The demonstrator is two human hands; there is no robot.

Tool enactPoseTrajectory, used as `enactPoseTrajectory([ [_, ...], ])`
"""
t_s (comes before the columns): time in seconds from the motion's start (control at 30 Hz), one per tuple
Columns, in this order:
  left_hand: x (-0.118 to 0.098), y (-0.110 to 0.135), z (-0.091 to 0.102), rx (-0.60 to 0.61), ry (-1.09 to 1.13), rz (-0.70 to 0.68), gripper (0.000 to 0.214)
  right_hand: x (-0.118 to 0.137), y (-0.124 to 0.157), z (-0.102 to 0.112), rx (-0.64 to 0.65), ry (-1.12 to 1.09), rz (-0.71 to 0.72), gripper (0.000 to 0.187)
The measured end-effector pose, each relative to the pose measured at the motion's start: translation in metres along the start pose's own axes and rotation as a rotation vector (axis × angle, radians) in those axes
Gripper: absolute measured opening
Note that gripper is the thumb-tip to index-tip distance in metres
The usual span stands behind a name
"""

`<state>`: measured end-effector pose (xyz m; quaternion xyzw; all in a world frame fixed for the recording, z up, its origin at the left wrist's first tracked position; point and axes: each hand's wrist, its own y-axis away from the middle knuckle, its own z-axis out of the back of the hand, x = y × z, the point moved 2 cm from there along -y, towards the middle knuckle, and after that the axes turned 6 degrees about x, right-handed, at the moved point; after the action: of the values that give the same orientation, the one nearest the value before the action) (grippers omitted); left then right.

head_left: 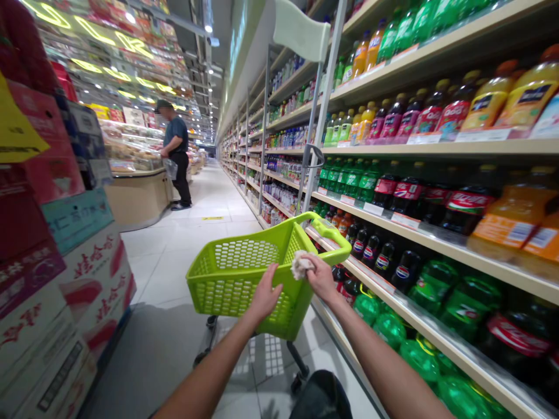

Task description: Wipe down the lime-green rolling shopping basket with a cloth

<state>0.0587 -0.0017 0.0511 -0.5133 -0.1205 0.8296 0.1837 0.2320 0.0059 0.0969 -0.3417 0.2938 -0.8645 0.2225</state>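
**Both hands at the near rim of the green basket**

Your left hand (264,297) rests on the near wall of the basket (231,273), fingers curled over the rim and closed on the plastic. Your right hand (321,278) is beside it, just to the right, at the same rim; its fingers are pinched around a crumpled white cloth (300,265), which touches the basket's edge.

The basket lies directly ahead of you, close in, tilted with its open top facing up and to the left. Its long axis runs from near left to far right, toward the handle (332,233) at the far right corner. It sits on a wheeled frame (288,355), and nothing shows inside it. Both hands are at the near side; the right one is nearer the handle, the left nearer the middle of the wall.

On your right, shelves (437,244) of soft-drink bottles run down the aisle, just beside the basket. Stacked cartons (65,291) stand on your left. Further along, well apart from you, a person (177,154) stands at a counter.
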Motion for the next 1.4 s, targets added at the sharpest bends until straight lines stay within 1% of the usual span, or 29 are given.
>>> enactPoseTrajectory([
  [0.07,-0.018,-0.005,-0.023,0.058,0.380,0.065,0.058,0.014,0.004,-0.016,0.019,-0.161,-0.108,0.040],
  [0.1,-0.024,-0.006,-0.031,0.075,0.551,0.118,0.055,0.019,0.007,-0.019,0.011,-0.195,-0.162,0.039],
  [0.17,-0.032,-0.006,-0.042,0.069,0.848,0.228,0.041,0.024,0.014,-0.020,-0.051,-0.146,-0.215,0.035],
  [0.23,-0.034,-0.002,-0.046,0.051,1.081,0.309,0.027,0.027,0.026,-0.018,-0.117,-0.027,-0.196,0.030],
  [0.27,-0.034,0.000,-0.046,0.054,1.175,0.343,0.023,0.028,0.032,-0.019,-0.128,0.009,-0.169,0.029],
  [0.3,-0.034,0.003,-0.045,0.060,1.245,0.370,0.021,0.029,0.039,-0.022,-0.109,0.019,-0.133,0.030],
  [0.37,-0.031,0.008,-0.043,0.061,1.316,0.416,0.019,0.030,0.053,-0.032,-0.017,-0.016,-0.058,0.035],
  [0.47,-0.025,0.013,-0.038,0.032,1.314,0.470,0.011,0.031,0.066,-0.043,0.154,-0.113,0.053,0.049],
  [0.5,-0.024,0.013,-0.036,0.028,1.312,0.483,0.009,0.030,0.068,-0.044,0.181,-0.156,0.060,0.052],
  [0.53,-0.023,0.014,-0.033,0.026,1.312,0.490,0.006,0.029,0.069,-0.042,0.177,-0.211,0.032,0.053],
  [0.57,-0.023,0.013,-0.031,0.026,1.312,0.491,0.004,0.028,0.070,-0.038,0.149,-0.288,-0.031,0.054],
  [0.6,-0.023,0.013,-0.029,0.030,1.305,0.483,0.004,0.026,0.070,-0.034,0.111,-0.393,-0.126,0.054],
  [0.63,-0.024,0.013,-0.027,0.038,1.284,0.469,0.004,0.025,0.070,-0.031,0.087,-0.527,-0.242,0.053],
  [0.67,-0.025,0.012,-0.025,0.043,1.240,0.446,0.005,0.025,0.070,-0.029,0.089,-0.677,-0.357,0.052],
  [0.7,-0.026,0.012,-0.024,0.039,1.163,0.414,0.007,0.025,0.071,-0.029,0.105,-0.825,-0.457,0.050],
  [0.77,-0.028,0.012,-0.021,-0.031,0.883,0.330,0.010,0.027,0.070,-0.031,0.105,-1.032,-0.604,0.045],
  [0.8,-0.029,0.013,-0.020,-0.095,0.696,0.278,0.011,0.028,0.069,-0.032,0.056,-1.077,-0.658,0.041],
  [0.87,-0.035,0.016,-0.020,-0.212,0.337,0.149,0.013,0.028,0.067,-0.035,-0.096,-1.094,-0.713,0.034],
  [0.9,-0.038,0.017,-0.021,-0.245,0.211,0.083,0.014,0.028,0.066,-0.036,-0.152,-1.080,-0.701,0.031],
  [0.93,-0.042,0.018,-0.023,-0.262,0.140,0.027,0.016,0.028,0.065,-0.036,-0.182,-1.045,-0.657,0.029],
  [1.0,-0.048,0.021,-0.029,-0.257,0.153,-0.022,0.022,0.031,0.064,-0.033,-0.189,-0.897,-0.506,0.034],
  [1.03,-0.050,0.021,-0.033,-0.240,0.224,-0.003,0.025,0.032,0.064,-0.030,-0.179,-0.791,-0.425,0.036],
  [1.1,-0.051,0.022,-0.040,-0.166,0.480,0.101,0.028,0.035,0.068,-0.023,-0.120,-0.548,-0.255,0.039],
  [1.2,-0.052,0.024,-0.050,0.029,0.962,0.289,0.023,0.033,0.077,-0.017,0.009,-0.207,-0.001,0.042],
  [1.23,-0.053,0.025,-0.052,0.091,1.067,0.331,0.025,0.030,0.080,-0.016,0.018,-0.123,0.046,0.044],
  [1.27,-0.054,0.025,-0.053,0.150,1.117,0.357,0.026,0.025,0.081,-0.015,0.002,-0.062,0.062,0.045],
  [1.3,-0.056,0.025,-0.052,0.208,1.102,0.359,0.028,0.019,0.081,-0.012,-0.023,-0.021,0.059,0.044],
  [1.33,-0.057,0.024,-0.050,0.259,1.011,0.330,0.029,0.013,0.078,-0.007,-0.040,0.008,0.056,0.041],
  [1.4,-0.056,0.018,-0.042,0.313,0.734,0.237,0.028,-0.001,0.065,0.009,-0.039,0.078,0.099,0.040],
])
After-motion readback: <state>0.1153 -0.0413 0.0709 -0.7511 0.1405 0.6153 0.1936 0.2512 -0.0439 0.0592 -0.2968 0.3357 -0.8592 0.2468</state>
